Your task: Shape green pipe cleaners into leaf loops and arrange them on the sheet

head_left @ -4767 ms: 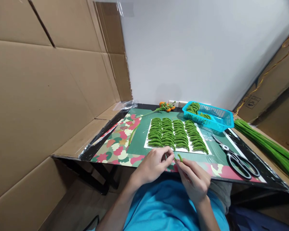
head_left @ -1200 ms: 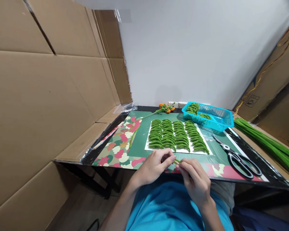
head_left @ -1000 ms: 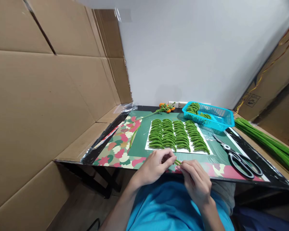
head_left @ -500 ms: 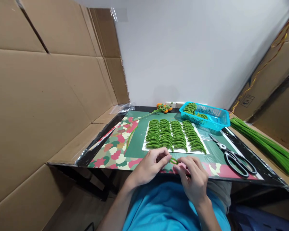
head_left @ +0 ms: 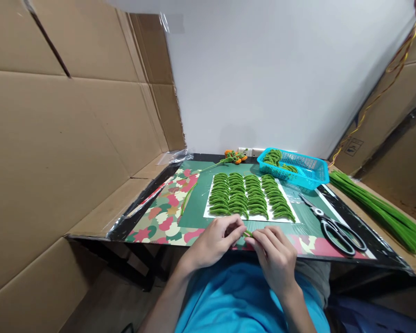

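A short piece of green pipe cleaner (head_left: 248, 234) spans the small gap between my two hands, over the table's front edge. My left hand (head_left: 219, 238) pinches its left end between thumb and fingers. On the other end, the fingertips of my right hand (head_left: 274, 253) are closed. Just beyond them lies a white sheet (head_left: 205, 213), bearing several columns of curved green pipe-cleaner pieces (head_left: 238, 194). A single green pipe cleaner (head_left: 187, 200) rests to the left of the sheet.
Scissors (head_left: 333, 226) lie partly spread on the right, near a bundle of long green pipe cleaners (head_left: 377, 210). A blue basket (head_left: 312, 178) holding green pieces stands at the back. Orange flowers on a stem (head_left: 236, 156) lie behind the sheet. A cardboard wall (head_left: 72, 138) rises at left.
My right hand has moved slightly left, closer to my left hand. The pipe cleaner between them was an open loop and now looks narrower, pressed flatter.
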Tool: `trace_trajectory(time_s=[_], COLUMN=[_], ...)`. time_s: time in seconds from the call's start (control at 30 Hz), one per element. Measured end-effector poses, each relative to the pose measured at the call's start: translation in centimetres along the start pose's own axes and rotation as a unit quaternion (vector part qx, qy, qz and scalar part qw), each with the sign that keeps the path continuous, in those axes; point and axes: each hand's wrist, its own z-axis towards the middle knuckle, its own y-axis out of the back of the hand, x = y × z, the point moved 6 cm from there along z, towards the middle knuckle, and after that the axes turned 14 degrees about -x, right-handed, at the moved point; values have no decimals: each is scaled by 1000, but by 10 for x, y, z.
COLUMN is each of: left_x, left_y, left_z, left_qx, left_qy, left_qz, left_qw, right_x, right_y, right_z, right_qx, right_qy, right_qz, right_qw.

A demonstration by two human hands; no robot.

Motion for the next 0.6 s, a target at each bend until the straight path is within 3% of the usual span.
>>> trace_trajectory(time_s=[0.6], left_x=[0], left_y=[1], left_z=[0], left_qx=[13], left_qy=[9], left_qz=[-10], left_qw=[1000], right_x=[3], right_y=[-1], right_z=[4], right_qx=[19], right_qy=[9], right_qz=[-11], right_qw=[1000])
